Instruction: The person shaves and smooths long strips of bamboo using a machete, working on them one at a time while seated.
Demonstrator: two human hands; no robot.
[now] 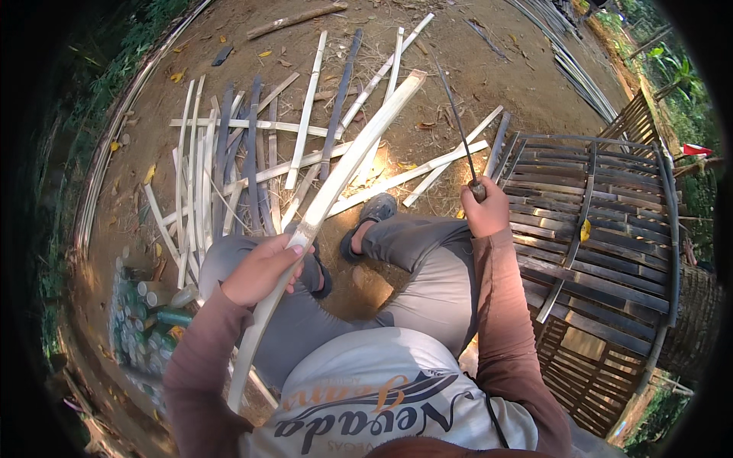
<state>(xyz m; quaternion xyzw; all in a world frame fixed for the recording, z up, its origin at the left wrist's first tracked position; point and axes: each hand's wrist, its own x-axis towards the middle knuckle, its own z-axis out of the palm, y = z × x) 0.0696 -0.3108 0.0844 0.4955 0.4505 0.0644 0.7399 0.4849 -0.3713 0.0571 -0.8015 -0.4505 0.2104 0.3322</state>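
Note:
A long pale bamboo strip (351, 160) slants across the middle, from beside my body up toward the far ground. My left hand (269, 267) is closed around it below its middle, thumb on top at a darker, rough node. Off to the right, my right hand (486, 208) grips the handle of a long, thin-bladed knife (460, 122). Its dark blade points up and away, apart from the strip. Past my feet, several split bamboo strips (305, 114), some pale and some dark, lie crisscrossed on the dirt.
A slatted bamboo bench (595, 229) stands close on my right. Plastic bottles (149, 320) are heaped at the lower left. Long poles (130, 114) run along the left edge, and more poles (576, 72) lie at the far right. A short branch (296, 20) rests at the back.

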